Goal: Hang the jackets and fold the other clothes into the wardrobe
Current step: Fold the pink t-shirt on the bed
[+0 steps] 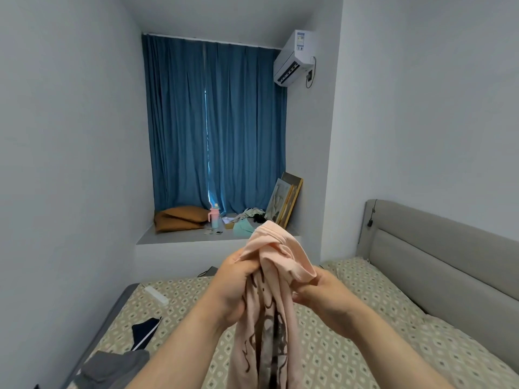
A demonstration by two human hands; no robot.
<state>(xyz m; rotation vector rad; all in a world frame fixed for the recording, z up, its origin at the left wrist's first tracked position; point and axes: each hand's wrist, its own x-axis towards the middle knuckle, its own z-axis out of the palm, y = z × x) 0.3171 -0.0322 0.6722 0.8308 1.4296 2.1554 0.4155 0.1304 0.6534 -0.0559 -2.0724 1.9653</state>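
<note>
Plainly the shirt (276, 248), pale pink, is up in the air between the two hands, bunched into a rope whose long axis runs straight up and down. Its gathered top pokes above the fists and the rest hangs toward the bottom edge of the view, over the bed (351, 332). The left hand (236, 290) grips it from the left, fingers curled tight round the bundle just below the top. The right hand (320, 293) pinches a fold on the right side at about the same height, thumb and fingers closed on the cloth; whether that fold is a sleeve or a hem cannot be told. Both hands touch the shirt and sit close together, neither nearer to it than the other. The coming move therefore likely turns on drawing them apart sideways, across the shirt's hanging axis, to open it flat for folding. A dark garment (146, 329) with a white stripe lies on the bed to the left, and a grey garment (115, 366) lies nearer the lower left corner, both well apart from the hands. The wardrobe is not in view. As for writing, the dark print on the shirt is crumpled and gives no legible word. The sticker on the air conditioner (292, 58) is too small to read, and no brand shows anywhere.
</note>
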